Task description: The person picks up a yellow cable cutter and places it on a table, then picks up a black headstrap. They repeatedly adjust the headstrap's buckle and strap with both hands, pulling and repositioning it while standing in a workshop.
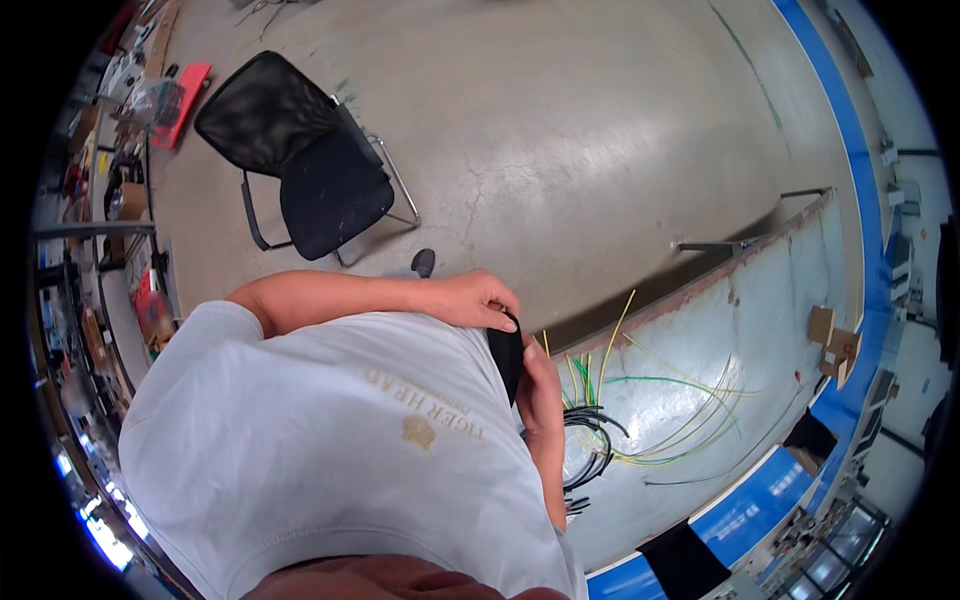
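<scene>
Gripping a black object at the waist

Both hands meet at the hem of a white shirt (330, 430). The left hand (480, 300) curls its fingers over the top of a flat black object (507, 355), and the right hand (540, 385) closes on its lower edge from the side. Just beside them, black, yellow and green wires (640, 420) lie spread across the grey counter (790, 300). A black chair (300, 160) stands well apart on the concrete floor (560, 120).

Bright, even indoor light; sharp centre, strong fisheye bending, black corners.
</scene>
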Motion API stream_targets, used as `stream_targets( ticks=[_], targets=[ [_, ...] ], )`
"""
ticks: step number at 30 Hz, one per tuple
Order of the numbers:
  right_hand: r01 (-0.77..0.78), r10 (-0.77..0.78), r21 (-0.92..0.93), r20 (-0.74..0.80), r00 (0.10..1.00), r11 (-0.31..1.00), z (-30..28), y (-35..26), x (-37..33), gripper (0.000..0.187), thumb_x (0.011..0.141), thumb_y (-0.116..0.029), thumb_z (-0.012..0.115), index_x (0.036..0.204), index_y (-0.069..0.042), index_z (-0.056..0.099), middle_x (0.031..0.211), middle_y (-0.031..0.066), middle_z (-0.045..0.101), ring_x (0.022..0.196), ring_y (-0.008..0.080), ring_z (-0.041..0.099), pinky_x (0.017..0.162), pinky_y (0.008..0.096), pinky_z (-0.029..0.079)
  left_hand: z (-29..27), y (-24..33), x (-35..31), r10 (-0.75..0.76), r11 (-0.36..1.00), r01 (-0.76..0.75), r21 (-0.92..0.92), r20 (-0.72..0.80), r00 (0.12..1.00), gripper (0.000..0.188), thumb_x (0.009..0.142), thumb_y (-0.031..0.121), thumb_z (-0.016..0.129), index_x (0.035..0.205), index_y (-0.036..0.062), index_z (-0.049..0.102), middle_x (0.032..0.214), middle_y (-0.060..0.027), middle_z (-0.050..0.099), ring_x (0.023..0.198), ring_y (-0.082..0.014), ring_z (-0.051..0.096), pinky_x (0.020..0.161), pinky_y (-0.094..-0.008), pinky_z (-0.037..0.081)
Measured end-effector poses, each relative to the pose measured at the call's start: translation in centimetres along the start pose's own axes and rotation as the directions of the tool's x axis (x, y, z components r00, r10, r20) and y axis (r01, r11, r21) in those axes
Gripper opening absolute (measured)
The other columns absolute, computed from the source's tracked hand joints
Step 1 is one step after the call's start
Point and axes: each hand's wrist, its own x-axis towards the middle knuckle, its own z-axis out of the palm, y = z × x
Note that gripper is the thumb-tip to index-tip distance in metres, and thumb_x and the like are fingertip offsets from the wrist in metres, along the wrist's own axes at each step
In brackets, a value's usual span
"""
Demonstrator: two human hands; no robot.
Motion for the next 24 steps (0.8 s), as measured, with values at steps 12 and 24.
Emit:
stream_targets(
  ticks=[12,24],
  targets=[
    [0.22,-0.234,-0.086,-0.238,0.942,0.972,1.5,-0.5,1.7,0.046,0.092,-0.004,0.074,0.136,0.004,0.063,0.094,-0.0013,0.06,0.081,0.0074,0.055,0.079,0.0212,0.047,-1.3,-0.7,1.6,-0.131,0.974,0.118,-0.195,-0.057,0.99,0.025,0.102,0.029,0.067,0.103,0.0044,0.072,0.071,0.0032,0.057,0.061,-0.0066,0.047,0.055,-0.0254,0.037],
    [-0.093,0.159,-0.215,0.314,0.936,0.972,5.8,0.9,7.7,0.027,0.087,-0.004,0.077,0.113,0.0,0.068,0.105,0.0039,0.068,0.097,0.0126,0.065,0.084,0.0282,0.052,-3.4,1.1,0.6,0.357,0.916,-0.36,0.177,0.051,0.933,0.033,0.106,0.038,0.053,0.101,0.0076,0.066,0.075,-0.0084,0.064,0.064,-0.0253,0.059,0.062,-0.0377,0.048]
  ],
)
